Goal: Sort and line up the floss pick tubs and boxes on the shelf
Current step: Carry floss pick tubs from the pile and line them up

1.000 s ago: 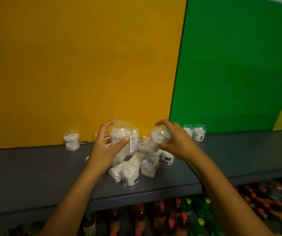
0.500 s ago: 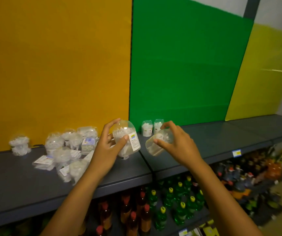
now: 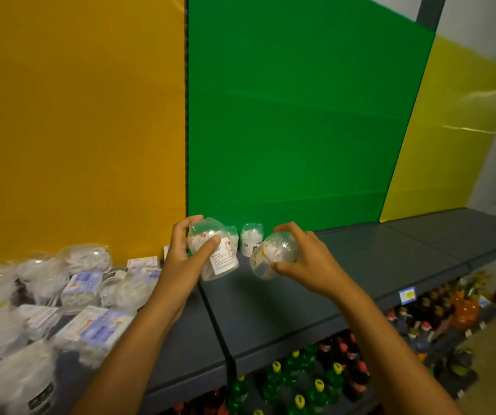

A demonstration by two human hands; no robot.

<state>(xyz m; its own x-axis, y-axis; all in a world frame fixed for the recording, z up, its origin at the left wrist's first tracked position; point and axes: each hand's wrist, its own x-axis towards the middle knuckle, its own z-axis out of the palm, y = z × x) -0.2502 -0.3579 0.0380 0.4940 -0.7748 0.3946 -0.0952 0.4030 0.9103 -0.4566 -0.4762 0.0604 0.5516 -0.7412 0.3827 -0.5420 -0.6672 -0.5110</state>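
Carrying one clear tub in each hand, the left hand (image 3: 180,262) and right hand (image 3: 306,262) have moved from the jumbled pile (image 3: 61,295) toward two standing tubs (image 3: 251,239) on the shelf (image 3: 360,265), fingers clenched around a labelled tub (image 3: 215,250) and a tilted tub (image 3: 273,254), ready to extend the row.

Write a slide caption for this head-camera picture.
Each hand, left and right, holds a clear tub above a grey shelf.

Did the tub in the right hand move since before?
Yes. The small tub went right, from the heap toward the two tubs by the green wall.
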